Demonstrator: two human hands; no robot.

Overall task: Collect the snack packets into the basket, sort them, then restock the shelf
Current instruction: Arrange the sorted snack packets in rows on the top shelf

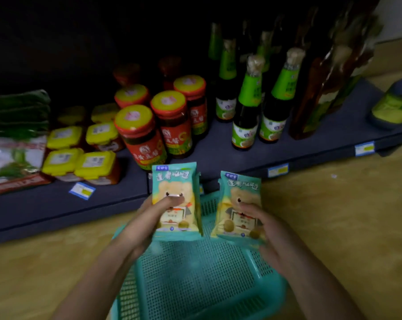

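My left hand (149,218) grips a teal snack packet (175,181) printed with a cartoon bear, thumb across its front; a second packet's edge shows behind it. My right hand (271,236) holds another teal bear packet (239,192) by its lower right side. Both packets are upright above the teal mesh basket (195,285), which sits on the wooden floor in front of the low dark shelf (218,155). No packets show on the visible part of the basket's floor.
The shelf carries red-lidded sauce jars (137,135), yellow-lidded tubs (80,158), green-labelled dark bottles (246,107), taller brown bottles (315,93) and green-white bags (15,144) at left. Blue price tags (278,170) line the shelf edge. Wooden floor (345,215) spreads right.
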